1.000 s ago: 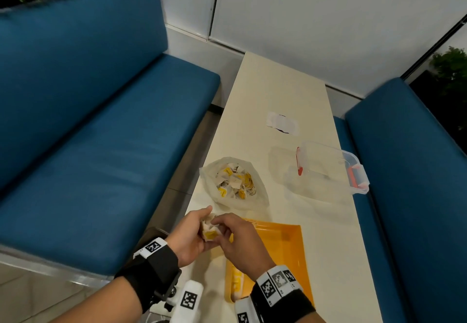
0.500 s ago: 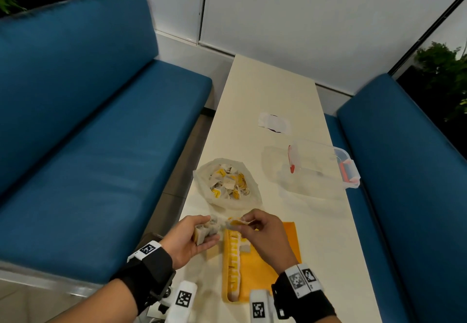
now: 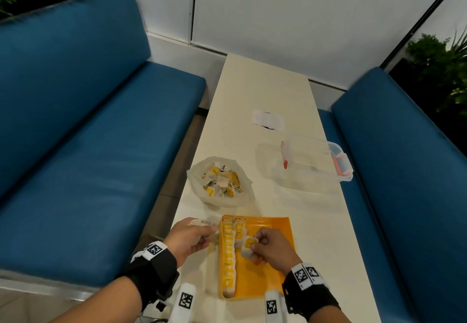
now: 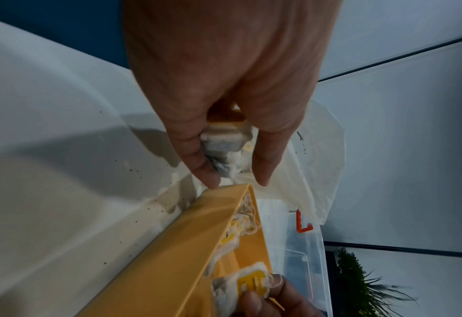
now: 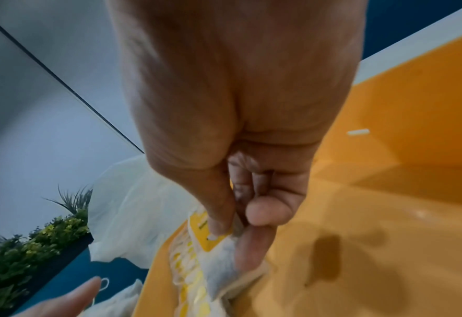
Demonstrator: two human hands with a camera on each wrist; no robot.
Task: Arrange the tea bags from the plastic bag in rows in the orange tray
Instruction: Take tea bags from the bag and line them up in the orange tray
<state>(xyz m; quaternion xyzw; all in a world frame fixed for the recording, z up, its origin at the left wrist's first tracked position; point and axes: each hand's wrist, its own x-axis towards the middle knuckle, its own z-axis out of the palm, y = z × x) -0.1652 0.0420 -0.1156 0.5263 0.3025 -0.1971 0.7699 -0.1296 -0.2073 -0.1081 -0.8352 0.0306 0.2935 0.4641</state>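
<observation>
The orange tray (image 3: 275,269) lies at the table's near end, with a row of tea bags (image 3: 228,262) along its left wall. My right hand (image 3: 255,246) is over the tray beside that row and pinches one tea bag (image 5: 218,248) with a yellow tag between thumb and fingers. Just left of the tray's far left corner, my left hand (image 3: 202,231) grips a small bunch of tea bags (image 4: 224,141). The plastic bag (image 3: 219,181) with several loose tea bags lies open beyond the tray.
A clear plastic box (image 3: 316,160) with red clips stands at the table's right edge. A white paper slip (image 3: 267,120) lies farther back. Blue benches (image 3: 88,145) flank the narrow table (image 3: 316,234) on both sides. The tray's right part shows bare orange floor.
My hands were together over the tray's far left corner; they have parted. The right hand has carried one tea bag down into the tray beside the row, and the left stays outside with the bunch.
</observation>
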